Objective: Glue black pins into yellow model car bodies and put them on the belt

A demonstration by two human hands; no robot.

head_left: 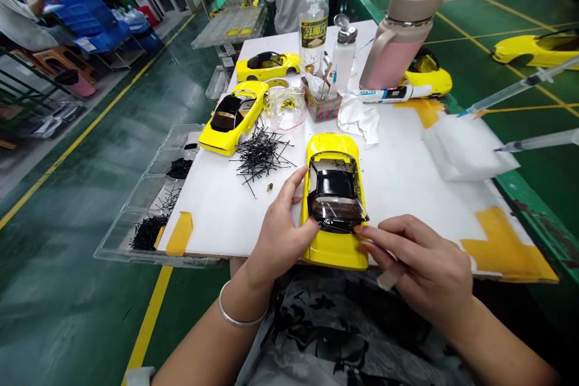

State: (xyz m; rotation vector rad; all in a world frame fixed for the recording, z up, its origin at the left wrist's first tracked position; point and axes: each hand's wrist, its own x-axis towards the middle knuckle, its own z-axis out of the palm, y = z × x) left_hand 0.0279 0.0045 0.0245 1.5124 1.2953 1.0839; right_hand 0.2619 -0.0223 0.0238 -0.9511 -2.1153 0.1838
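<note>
A yellow model car body (337, 247) with a black roof lies in front of me on the white board, one end toward me. My left hand (283, 223) is closed on its left side, fingers along the edge and thumb on top near the window. A clear window piece (337, 208) sits over the opening at the near end of the roof. My right hand (420, 259) is at the right corner of that window, fingertips pinched together. Whatever is between them is too small to make out. A whitish piece (388, 277) shows at its lower fingers.
Black pins (262, 154) lie heaped left of the car, beside another yellow body (233, 117). Behind stand a bottle (313, 24), a pink flask (398, 36) and a marker (389, 94). Syringes (520, 90) rest on white foam (470, 148) at right. A clear tray (122, 229) juts out left.
</note>
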